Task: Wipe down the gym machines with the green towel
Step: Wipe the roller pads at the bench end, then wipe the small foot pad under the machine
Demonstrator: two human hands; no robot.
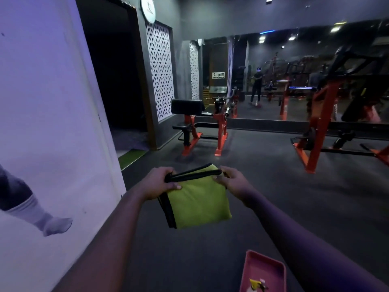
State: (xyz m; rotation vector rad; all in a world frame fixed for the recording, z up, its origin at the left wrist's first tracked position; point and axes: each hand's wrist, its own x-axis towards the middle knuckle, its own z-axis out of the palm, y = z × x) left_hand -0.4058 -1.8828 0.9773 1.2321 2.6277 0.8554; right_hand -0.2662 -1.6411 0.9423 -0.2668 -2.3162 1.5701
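Observation:
The green towel (pixel 197 204), folded and edged in black, hangs in front of me at waist height. My left hand (pixel 156 183) grips its top left corner, thumb lying over the cloth. At the top right corner my right hand (pixel 231 180) pinches the black hem. Ahead on the dark floor stands a red-framed machine (pixel 202 127) with a black pad and seat. A larger red and black machine (pixel 328 123) stands to the right.
A white wall panel (pixel 52 123) runs close along my left. Beyond it is a dark doorway (pixel 117 85). A wide mirror (pixel 294 76) covers the far wall. A pink tray (pixel 263 272) with a spray bottle (pixel 257 286) lies on the floor near my right arm.

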